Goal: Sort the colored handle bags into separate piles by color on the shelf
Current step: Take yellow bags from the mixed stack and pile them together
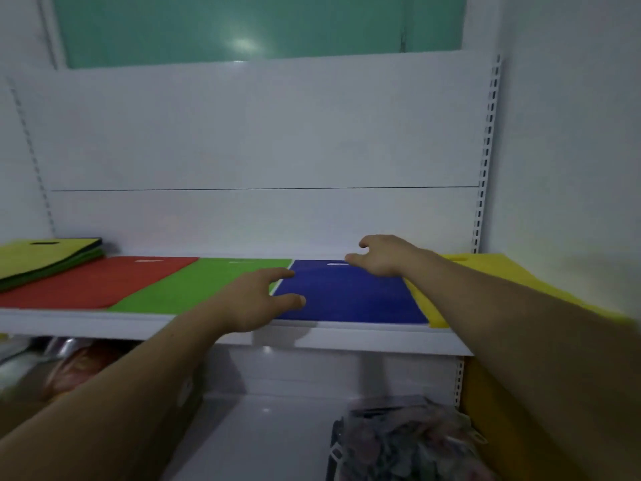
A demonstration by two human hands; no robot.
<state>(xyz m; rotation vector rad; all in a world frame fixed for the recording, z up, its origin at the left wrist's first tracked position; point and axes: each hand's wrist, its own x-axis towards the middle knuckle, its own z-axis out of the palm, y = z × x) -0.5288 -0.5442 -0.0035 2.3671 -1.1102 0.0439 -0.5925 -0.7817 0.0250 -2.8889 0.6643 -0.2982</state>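
Flanking the blue bag point(350, 296), open empty hands, left point(256, 300), right point(381, 255); green bag point(194, 286) and yellow bag point(492, 276) beside.

left hand point(256, 300) flat; right hand point(381, 258) splayed

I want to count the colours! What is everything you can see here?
stack: one, yellow on top with green and dark layers under, far left of shelf
red bag: one, red, flat beside the stack
green bag: one, green, flat, middle
blue bag: one, blue, flat, right of green
yellow bag: one, yellow, far right
shelf: one, white
left hand: open, at the blue bag's left edge
right hand: open, over the blue bag's far end
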